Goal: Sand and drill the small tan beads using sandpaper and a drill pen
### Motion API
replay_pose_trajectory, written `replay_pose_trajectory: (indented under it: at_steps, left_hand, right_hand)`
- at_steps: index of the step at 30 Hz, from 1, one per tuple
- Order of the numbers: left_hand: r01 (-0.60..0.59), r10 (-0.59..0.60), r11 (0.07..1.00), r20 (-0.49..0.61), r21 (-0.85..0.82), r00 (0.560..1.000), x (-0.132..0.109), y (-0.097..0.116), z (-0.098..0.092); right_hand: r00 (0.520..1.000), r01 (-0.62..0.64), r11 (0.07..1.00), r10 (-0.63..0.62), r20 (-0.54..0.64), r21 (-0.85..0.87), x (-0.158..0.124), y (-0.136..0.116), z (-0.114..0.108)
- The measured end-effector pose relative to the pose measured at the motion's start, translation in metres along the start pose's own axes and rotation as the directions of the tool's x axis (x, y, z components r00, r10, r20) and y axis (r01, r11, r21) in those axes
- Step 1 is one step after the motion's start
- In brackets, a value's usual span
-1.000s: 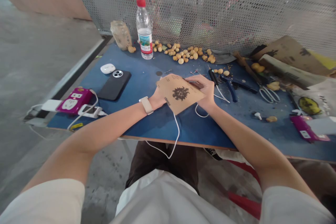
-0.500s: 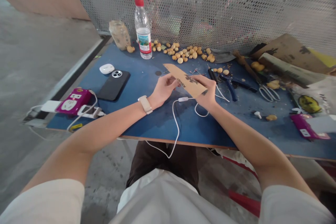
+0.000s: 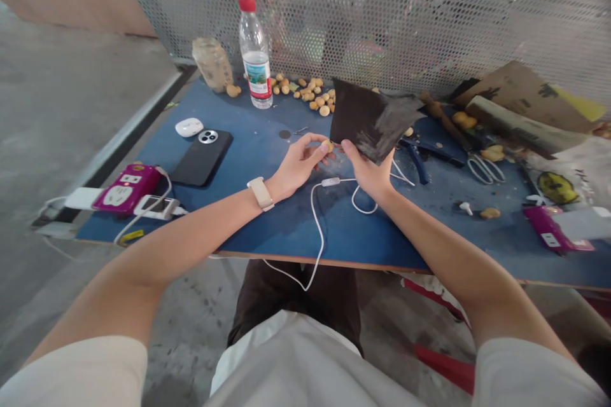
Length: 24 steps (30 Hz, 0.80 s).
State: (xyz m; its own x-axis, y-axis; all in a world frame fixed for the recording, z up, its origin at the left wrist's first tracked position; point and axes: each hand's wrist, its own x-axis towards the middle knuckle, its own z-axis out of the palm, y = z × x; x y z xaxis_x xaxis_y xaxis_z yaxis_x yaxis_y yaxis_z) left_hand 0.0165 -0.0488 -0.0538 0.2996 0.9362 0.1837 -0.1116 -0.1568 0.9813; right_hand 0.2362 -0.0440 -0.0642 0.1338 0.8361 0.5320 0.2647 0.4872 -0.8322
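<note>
Pinching small seed (image 3: 327, 146) between left hand (image 3: 298, 168) fingertips; right hand (image 3: 367, 172) closing on sandpaper (image 3: 375, 124), held above table (image 3: 363, 235), dark side up, scuffed grey; seed pile (image 3: 312, 98) remaining beyond, many seeds left.

The sandpaper (image 3: 365, 119) is dark and rough (one patch is rubbed gray), and the metal screen (image 3: 453, 19) looks dull.

A white cable (image 3: 315, 222) crosses the table (image 3: 267, 229) between left hand (image 3: 298, 168) and right hand (image 3: 367, 172).
</note>
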Motion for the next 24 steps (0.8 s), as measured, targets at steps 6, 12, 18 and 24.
replay_pose_trajectory:
  at_steps: [6, 12, 18, 24]
  left_hand:
    - [-0.029, 0.029, 0.999, 0.007, 0.040, 1.000, 0.001, 0.000, -0.001]
    - [-0.051, 0.051, 0.999, 0.001, 0.017, 0.999, 0.004, -0.007, 0.001]
    - [-0.085, 0.087, 0.995, -0.027, 0.048, 0.996, 0.002, -0.005, 0.001]
    - [-0.078, 0.079, 0.995, -0.012, 0.067, 0.997, 0.004, -0.007, 0.000]
  right_hand:
    - [0.996, 0.031, 0.990, -0.020, 0.083, -0.134, -0.002, -0.010, -0.006]
    - [0.979, 0.161, 0.986, -0.155, 0.134, -0.037, 0.004, -0.002, -0.007]
    - [0.950, 0.261, 0.960, -0.236, 0.207, -0.104, 0.003, -0.010, -0.010]
    - [0.965, 0.208, 0.973, -0.189, 0.181, -0.096, 0.001, -0.005, -0.007]
